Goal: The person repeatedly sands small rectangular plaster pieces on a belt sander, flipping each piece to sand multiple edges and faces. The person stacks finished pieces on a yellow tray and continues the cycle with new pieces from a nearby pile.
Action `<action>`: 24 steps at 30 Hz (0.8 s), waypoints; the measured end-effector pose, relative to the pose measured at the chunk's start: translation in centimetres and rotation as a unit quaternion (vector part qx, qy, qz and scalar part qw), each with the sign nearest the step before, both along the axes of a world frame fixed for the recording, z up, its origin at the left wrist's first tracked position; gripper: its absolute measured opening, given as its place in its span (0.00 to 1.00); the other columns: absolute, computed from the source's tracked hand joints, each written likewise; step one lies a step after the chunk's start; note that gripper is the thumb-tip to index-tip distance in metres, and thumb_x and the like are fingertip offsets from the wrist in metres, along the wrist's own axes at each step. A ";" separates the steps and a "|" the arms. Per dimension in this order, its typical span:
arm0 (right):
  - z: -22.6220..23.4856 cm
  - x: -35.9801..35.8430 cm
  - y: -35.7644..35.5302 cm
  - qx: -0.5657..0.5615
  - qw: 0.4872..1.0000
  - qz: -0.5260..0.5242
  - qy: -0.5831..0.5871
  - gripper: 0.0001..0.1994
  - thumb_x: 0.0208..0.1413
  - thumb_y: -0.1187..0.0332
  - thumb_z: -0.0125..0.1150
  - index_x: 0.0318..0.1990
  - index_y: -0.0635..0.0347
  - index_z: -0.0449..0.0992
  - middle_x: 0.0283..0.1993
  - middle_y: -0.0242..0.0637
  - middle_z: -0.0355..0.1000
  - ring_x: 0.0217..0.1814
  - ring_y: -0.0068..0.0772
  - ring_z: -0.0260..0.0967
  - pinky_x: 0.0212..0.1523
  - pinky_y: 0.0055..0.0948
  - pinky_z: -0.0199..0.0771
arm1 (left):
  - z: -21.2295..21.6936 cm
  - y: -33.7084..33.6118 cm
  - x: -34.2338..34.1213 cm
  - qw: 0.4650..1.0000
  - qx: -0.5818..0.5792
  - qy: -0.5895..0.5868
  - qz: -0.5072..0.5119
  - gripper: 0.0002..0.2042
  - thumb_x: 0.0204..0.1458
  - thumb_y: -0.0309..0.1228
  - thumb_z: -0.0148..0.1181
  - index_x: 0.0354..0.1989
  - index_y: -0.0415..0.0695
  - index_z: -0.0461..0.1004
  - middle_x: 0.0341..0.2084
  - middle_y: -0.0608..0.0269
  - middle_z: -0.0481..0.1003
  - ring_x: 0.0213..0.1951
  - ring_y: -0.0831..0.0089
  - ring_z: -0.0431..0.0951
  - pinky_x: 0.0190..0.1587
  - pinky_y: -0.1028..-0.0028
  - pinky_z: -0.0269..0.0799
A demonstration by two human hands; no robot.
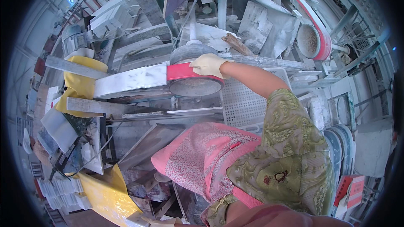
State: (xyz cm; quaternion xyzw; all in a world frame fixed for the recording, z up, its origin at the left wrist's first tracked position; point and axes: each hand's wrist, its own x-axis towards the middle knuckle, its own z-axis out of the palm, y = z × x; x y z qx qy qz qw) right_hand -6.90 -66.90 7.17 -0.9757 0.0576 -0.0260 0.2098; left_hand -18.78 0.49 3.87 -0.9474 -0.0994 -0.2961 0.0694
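A red belt [179, 71] runs over a pale round wheel [197, 87] in the middle of the view. My right hand [208, 65], in a cream glove, lies over the belt at the wheel, its fingers curled round the upper edge. White, grey-veined stone strips [130, 81] lie in line with the belt, just left of it. At the bottom edge my left hand [163, 223], also gloved and partly cut off, is closed on a small pale stone piece [138, 218]. That piece is beside a wet yellow sheet [107, 191].
Yellow cloth [82, 86] drapes over grey bars at left. A white perforated crate [244, 101] stands beyond my pink apron [198, 155]. Another red belt on a wheel [309, 40] is at upper right. Stone offcuts [63, 193] are stacked at lower left.
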 end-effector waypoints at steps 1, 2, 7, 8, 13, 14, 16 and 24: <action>-0.1 0.0 -0.1 -0.003 1.000 0.001 0.007 0.22 0.62 0.58 0.50 0.57 0.57 0.79 0.57 0.49 0.77 0.59 0.53 0.74 0.62 0.46 0.71 | 0.7 -0.7 0.2 1.000 -0.012 0.002 0.007 0.23 0.62 0.31 0.57 0.66 0.42 0.70 0.48 0.37 0.77 0.52 0.39 0.77 0.54 0.45 0.71; -0.2 0.0 -0.2 0.000 1.000 -0.001 0.006 0.22 0.62 0.58 0.50 0.57 0.56 0.79 0.57 0.49 0.77 0.60 0.53 0.73 0.62 0.46 0.71 | 1.3 -1.3 0.3 0.998 -0.055 0.024 0.024 0.23 0.62 0.31 0.56 0.66 0.42 0.69 0.50 0.37 0.77 0.53 0.39 0.76 0.55 0.45 0.70; -0.6 -0.5 -0.4 0.018 1.000 0.001 -0.019 0.22 0.63 0.57 0.49 0.58 0.56 0.79 0.59 0.48 0.76 0.60 0.52 0.73 0.64 0.44 0.71 | 2.2 -2.7 0.1 0.989 -0.120 0.064 0.061 0.25 0.63 0.35 0.56 0.67 0.40 0.68 0.55 0.38 0.74 0.57 0.43 0.74 0.61 0.49 0.67; -0.4 -0.7 -0.4 0.018 1.000 0.003 -0.024 0.22 0.64 0.57 0.49 0.57 0.57 0.79 0.58 0.49 0.76 0.60 0.53 0.73 0.62 0.45 0.71 | 2.1 -2.8 0.0 0.987 -0.137 0.061 0.063 0.25 0.62 0.36 0.57 0.67 0.40 0.69 0.55 0.38 0.74 0.57 0.44 0.74 0.61 0.50 0.67; 1.4 -0.6 0.1 -0.025 1.000 0.001 0.018 0.22 0.66 0.55 0.48 0.54 0.59 0.80 0.55 0.51 0.77 0.57 0.54 0.73 0.58 0.47 0.70 | 2.2 -3.0 1.5 0.949 -0.301 0.036 0.090 0.29 0.59 0.42 0.62 0.65 0.36 0.70 0.55 0.41 0.75 0.56 0.50 0.76 0.62 0.54 0.68; 1.7 -0.2 0.2 -0.054 0.998 0.000 0.014 0.20 0.67 0.55 0.48 0.52 0.58 0.80 0.51 0.50 0.78 0.53 0.54 0.74 0.55 0.47 0.71 | 2.6 -3.1 2.1 0.929 -0.357 0.020 0.095 0.30 0.59 0.43 0.63 0.64 0.35 0.71 0.55 0.42 0.76 0.55 0.51 0.76 0.62 0.55 0.68; 2.0 0.9 0.7 -0.054 0.998 -0.003 -0.036 0.21 0.66 0.55 0.50 0.56 0.58 0.78 0.55 0.51 0.76 0.56 0.53 0.72 0.58 0.46 0.69 | 3.3 -3.6 3.0 0.876 -0.468 -0.019 0.114 0.31 0.58 0.45 0.65 0.64 0.34 0.71 0.55 0.43 0.76 0.55 0.53 0.77 0.62 0.56 0.69; -1.5 7.3 6.6 -0.212 0.935 0.218 -0.184 0.34 0.57 0.65 0.65 0.70 0.59 0.61 0.72 0.45 0.61 0.77 0.43 0.53 0.75 0.46 0.53 | 2.1 -1.8 3.5 0.852 -0.483 -0.146 0.139 0.28 0.54 0.38 0.73 0.57 0.32 0.76 0.50 0.51 0.80 0.48 0.62 0.79 0.52 0.60 0.74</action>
